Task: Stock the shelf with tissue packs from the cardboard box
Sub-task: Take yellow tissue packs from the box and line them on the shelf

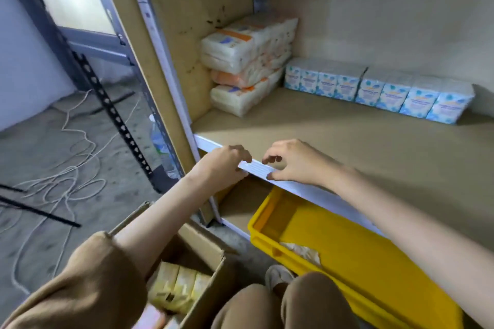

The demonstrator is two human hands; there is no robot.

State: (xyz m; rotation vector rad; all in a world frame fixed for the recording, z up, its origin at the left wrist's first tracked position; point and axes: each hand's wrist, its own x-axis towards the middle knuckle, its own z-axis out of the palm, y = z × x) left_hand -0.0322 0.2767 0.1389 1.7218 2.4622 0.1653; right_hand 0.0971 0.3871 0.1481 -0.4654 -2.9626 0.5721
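My left hand (227,161) and my right hand (291,161) meet at the front edge of the shelf (347,147). Both pinch a small white ribbed label strip (256,168) on the shelf's white rail, fingers above and thumbs below. The cardboard box (205,246) stands open on the floor at the lower left, under my left forearm, with yellow tissue packs (179,286) inside. On the shelf, white-and-orange tissue packs (248,61) are stacked in the back left corner. A row of blue-and-white tissue packs (374,91) lines the back wall.
A yellow plastic crate (347,248) sits on the lower shelf below my right arm. A water bottle (160,141) stands left of the shelf post. Loose white cords (66,176) and a black slotted bar (117,120) lie over the concrete floor at left. My knees are at the bottom.
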